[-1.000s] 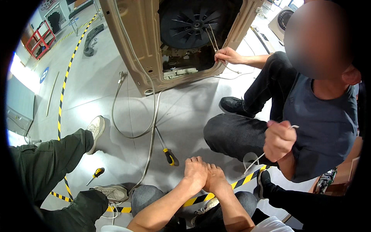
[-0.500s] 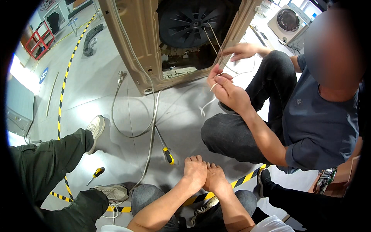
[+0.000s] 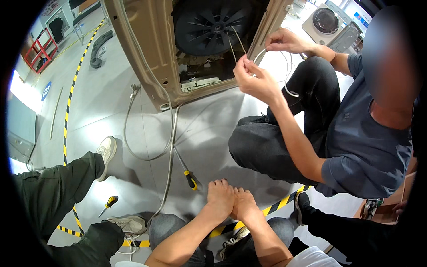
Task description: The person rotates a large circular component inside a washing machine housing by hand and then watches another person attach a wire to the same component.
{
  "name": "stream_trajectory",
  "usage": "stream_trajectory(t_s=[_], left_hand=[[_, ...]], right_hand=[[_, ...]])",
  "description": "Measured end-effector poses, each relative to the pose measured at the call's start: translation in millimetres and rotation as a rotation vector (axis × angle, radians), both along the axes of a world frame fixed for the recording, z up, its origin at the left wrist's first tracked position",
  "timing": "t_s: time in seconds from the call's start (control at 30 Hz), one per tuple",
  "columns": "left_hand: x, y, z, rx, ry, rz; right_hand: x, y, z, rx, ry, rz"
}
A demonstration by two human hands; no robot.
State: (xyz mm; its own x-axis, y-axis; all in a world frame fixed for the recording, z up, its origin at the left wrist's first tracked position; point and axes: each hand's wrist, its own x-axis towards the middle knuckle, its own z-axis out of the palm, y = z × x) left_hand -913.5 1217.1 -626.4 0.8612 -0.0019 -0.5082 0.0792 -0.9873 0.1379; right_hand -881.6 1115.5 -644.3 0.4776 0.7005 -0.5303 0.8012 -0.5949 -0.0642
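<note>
My left hand [image 3: 220, 198] and my right hand [image 3: 243, 203] rest side by side, touching, between my knees. Their fingers are bent downward and held together, with nothing seen in either. Just ahead and to the left of them, a yellow and black screwdriver [image 3: 191, 180] lies on the floor. Beyond stands an open appliance cabinet [image 3: 153, 73], tan metal, with a black ribbed pulley wheel [image 3: 195, 29] inside. At the right, a co-worker's two hands [image 3: 260, 82] hold a thin white cord [image 3: 291, 82], one end of which reaches into the cabinet opening.
A grey cable [image 3: 171, 167] runs from the cabinet toward my left knee. Another screwdriver [image 3: 109, 204] lies near a person's shoes at left. Striped tape [image 3: 66, 120] marks the floor. A front-loading washing machine [image 3: 318, 26] stands far right, a red cart [image 3: 41, 51] far left.
The co-worker's far hand has moved up and back from the cabinet edge, and the near hand has risen toward the opening, drawing the cord between them. My hands stay put.
</note>
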Motion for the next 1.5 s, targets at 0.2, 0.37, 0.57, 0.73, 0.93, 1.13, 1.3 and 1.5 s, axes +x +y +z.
stream_trajectory(t_s=[0.2,0.37,0.57,0.73,0.93,1.13,1.3,1.5], left_hand=[[-8.8,-0.8,-10.8,-0.016,-0.217,0.031],[-1.3,0.4,1.9,-0.044,-0.021,0.047],[-5.7,-0.7,-4.6,-0.045,-0.150,0.034],[-5.1,2.2,4.1,-0.043,-0.100,0.020],[-5.1,2.9,5.3,-0.032,-0.108,0.015],[-6.3,2.2,0.4,-0.032,-0.149,0.023],[-4.7,3.4,3.4,-0.031,-0.129,0.012],[-5.4,4.5,4.4,-0.043,-0.116,0.025]], right_hand=[[-0.7,1.9,8.5,0.010,0.002,-0.001],[-2.2,-0.3,4.7,0.036,-0.019,0.003],[-2.4,-0.7,9.3,0.023,-0.021,0.013],[-3.1,1.7,11.1,0.024,0.006,-0.021],[-1.8,3.3,12.4,0.009,0.017,-0.017],[-1.3,2.6,10.3,0.026,0.029,-0.032],[-0.1,5.0,14.0,-0.012,0.033,-0.022],[0.1,9.1,18.0,-0.048,0.048,-0.022]])
